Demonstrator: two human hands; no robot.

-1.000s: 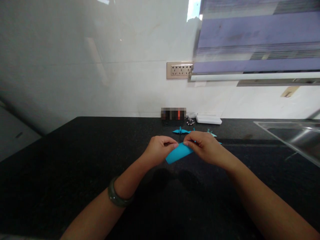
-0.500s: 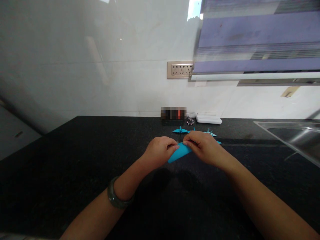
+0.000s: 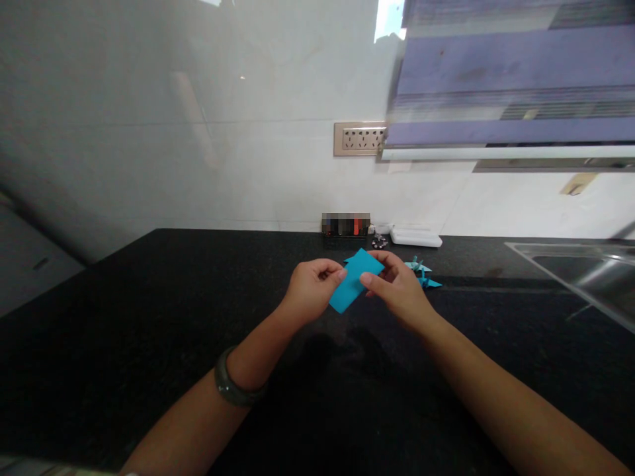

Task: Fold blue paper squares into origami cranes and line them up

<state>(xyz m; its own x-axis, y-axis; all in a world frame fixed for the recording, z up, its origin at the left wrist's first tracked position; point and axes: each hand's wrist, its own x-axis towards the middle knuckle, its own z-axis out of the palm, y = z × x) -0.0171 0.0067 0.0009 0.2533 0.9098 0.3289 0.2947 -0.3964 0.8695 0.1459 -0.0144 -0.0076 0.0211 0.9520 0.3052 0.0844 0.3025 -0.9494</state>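
A blue sheet of folded paper [image 3: 353, 280] is held up above the dark counter, its flat face turned toward me. My left hand [image 3: 313, 288] pinches its left edge between thumb and fingers. On the other side, my right hand [image 3: 395, 284] grips the paper with the thumb on the front and the fingers behind it. Just beyond the right hand stand folded paper cranes, a pale one [image 3: 417, 264] and a blue one [image 3: 428, 280]. Another blue folded piece is mostly hidden behind the paper.
Along the wall lie a dark box [image 3: 346, 226] with a blurred-out top, a small beaded item [image 3: 380, 241] and a white flat case [image 3: 415, 237]. A steel sink [image 3: 602, 271] is set into the counter [image 3: 149, 317] at the right. A socket strip [image 3: 360, 139] is on the wall.
The blue paper has been tilted up, so that more of its face shows. My right hand has shifted its hold, thumb now on the front, and my left hand has risen slightly.
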